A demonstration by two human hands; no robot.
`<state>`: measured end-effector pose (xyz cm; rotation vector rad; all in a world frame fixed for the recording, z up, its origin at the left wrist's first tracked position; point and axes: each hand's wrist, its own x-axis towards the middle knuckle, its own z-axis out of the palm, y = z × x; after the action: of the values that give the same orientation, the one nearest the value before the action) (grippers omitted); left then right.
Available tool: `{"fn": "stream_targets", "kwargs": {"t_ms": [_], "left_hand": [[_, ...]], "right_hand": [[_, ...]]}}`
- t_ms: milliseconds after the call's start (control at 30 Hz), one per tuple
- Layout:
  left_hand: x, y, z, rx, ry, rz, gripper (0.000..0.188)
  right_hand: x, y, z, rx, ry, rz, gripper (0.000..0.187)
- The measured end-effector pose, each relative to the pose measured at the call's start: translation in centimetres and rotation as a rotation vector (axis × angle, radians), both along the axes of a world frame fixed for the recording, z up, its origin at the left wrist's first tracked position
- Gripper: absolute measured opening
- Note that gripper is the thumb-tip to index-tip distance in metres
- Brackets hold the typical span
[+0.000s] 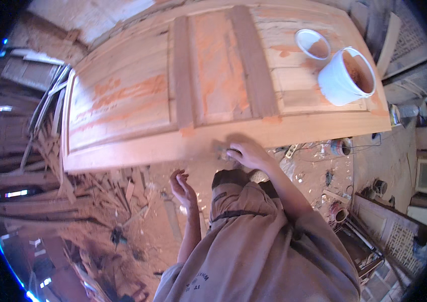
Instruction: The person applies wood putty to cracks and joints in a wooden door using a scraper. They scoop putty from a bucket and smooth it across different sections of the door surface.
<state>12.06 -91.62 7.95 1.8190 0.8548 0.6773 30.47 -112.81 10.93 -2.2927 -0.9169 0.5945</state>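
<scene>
A large wooden panelled door point(138, 146) lies flat in front of me, smeared with orange filler in streaks. My right hand point(248, 153) presses a small tool point(222, 153), partly hidden by the fingers, against the door's near edge. My left hand point(182, 187) hangs free below the door edge, fingers loosely curled, holding nothing. A white bucket point(339, 83) with brown paste stands on the door's far right end, and its white lid point(312, 44) lies beside it.
Wood offcuts and slats point(47, 146) pile up on the floor at the left. Cables, a tape roll point(342, 147) and small tins point(339, 214) lie on the dusty floor at the right, near a low wooden frame point(374, 221).
</scene>
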Motion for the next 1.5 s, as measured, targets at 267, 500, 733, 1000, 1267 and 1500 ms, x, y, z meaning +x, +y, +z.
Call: {"fn": "stream_targets", "kwargs": {"t_ms": [267,500,733,1000,1267,1500], "left_hand": [[12.2,-1.0,2.0,0.223,-0.049,-0.59,0.026],[18.8,-8.5,1.9,0.372,-0.008,-0.839,0.03],[20.4,-15.0,-2.9,0.556,0.069,-0.722,0.048],[20.1,-15.8,-4.2,0.602,0.126,-0.489,0.065],[19.2,-15.4,-5.6,0.609,0.129,-0.42,0.061],[19.5,-15.4,-5.0,0.641,0.143,-0.456,0.051]], "right_hand": [[3.8,-20.6,8.6,0.455,0.221,-0.841,0.035],[11.5,-30.8,19.2,0.264,-0.142,-1.135,0.044],[23.3,-34.1,18.9,-0.255,-0.268,-0.634,0.039],[32.4,-33.2,16.0,-0.505,-0.263,-0.25,0.027],[33.9,-35.1,14.7,-0.358,-0.318,-0.216,0.017],[34.2,-34.7,14.9,-0.548,-0.019,-0.068,0.017]]}}
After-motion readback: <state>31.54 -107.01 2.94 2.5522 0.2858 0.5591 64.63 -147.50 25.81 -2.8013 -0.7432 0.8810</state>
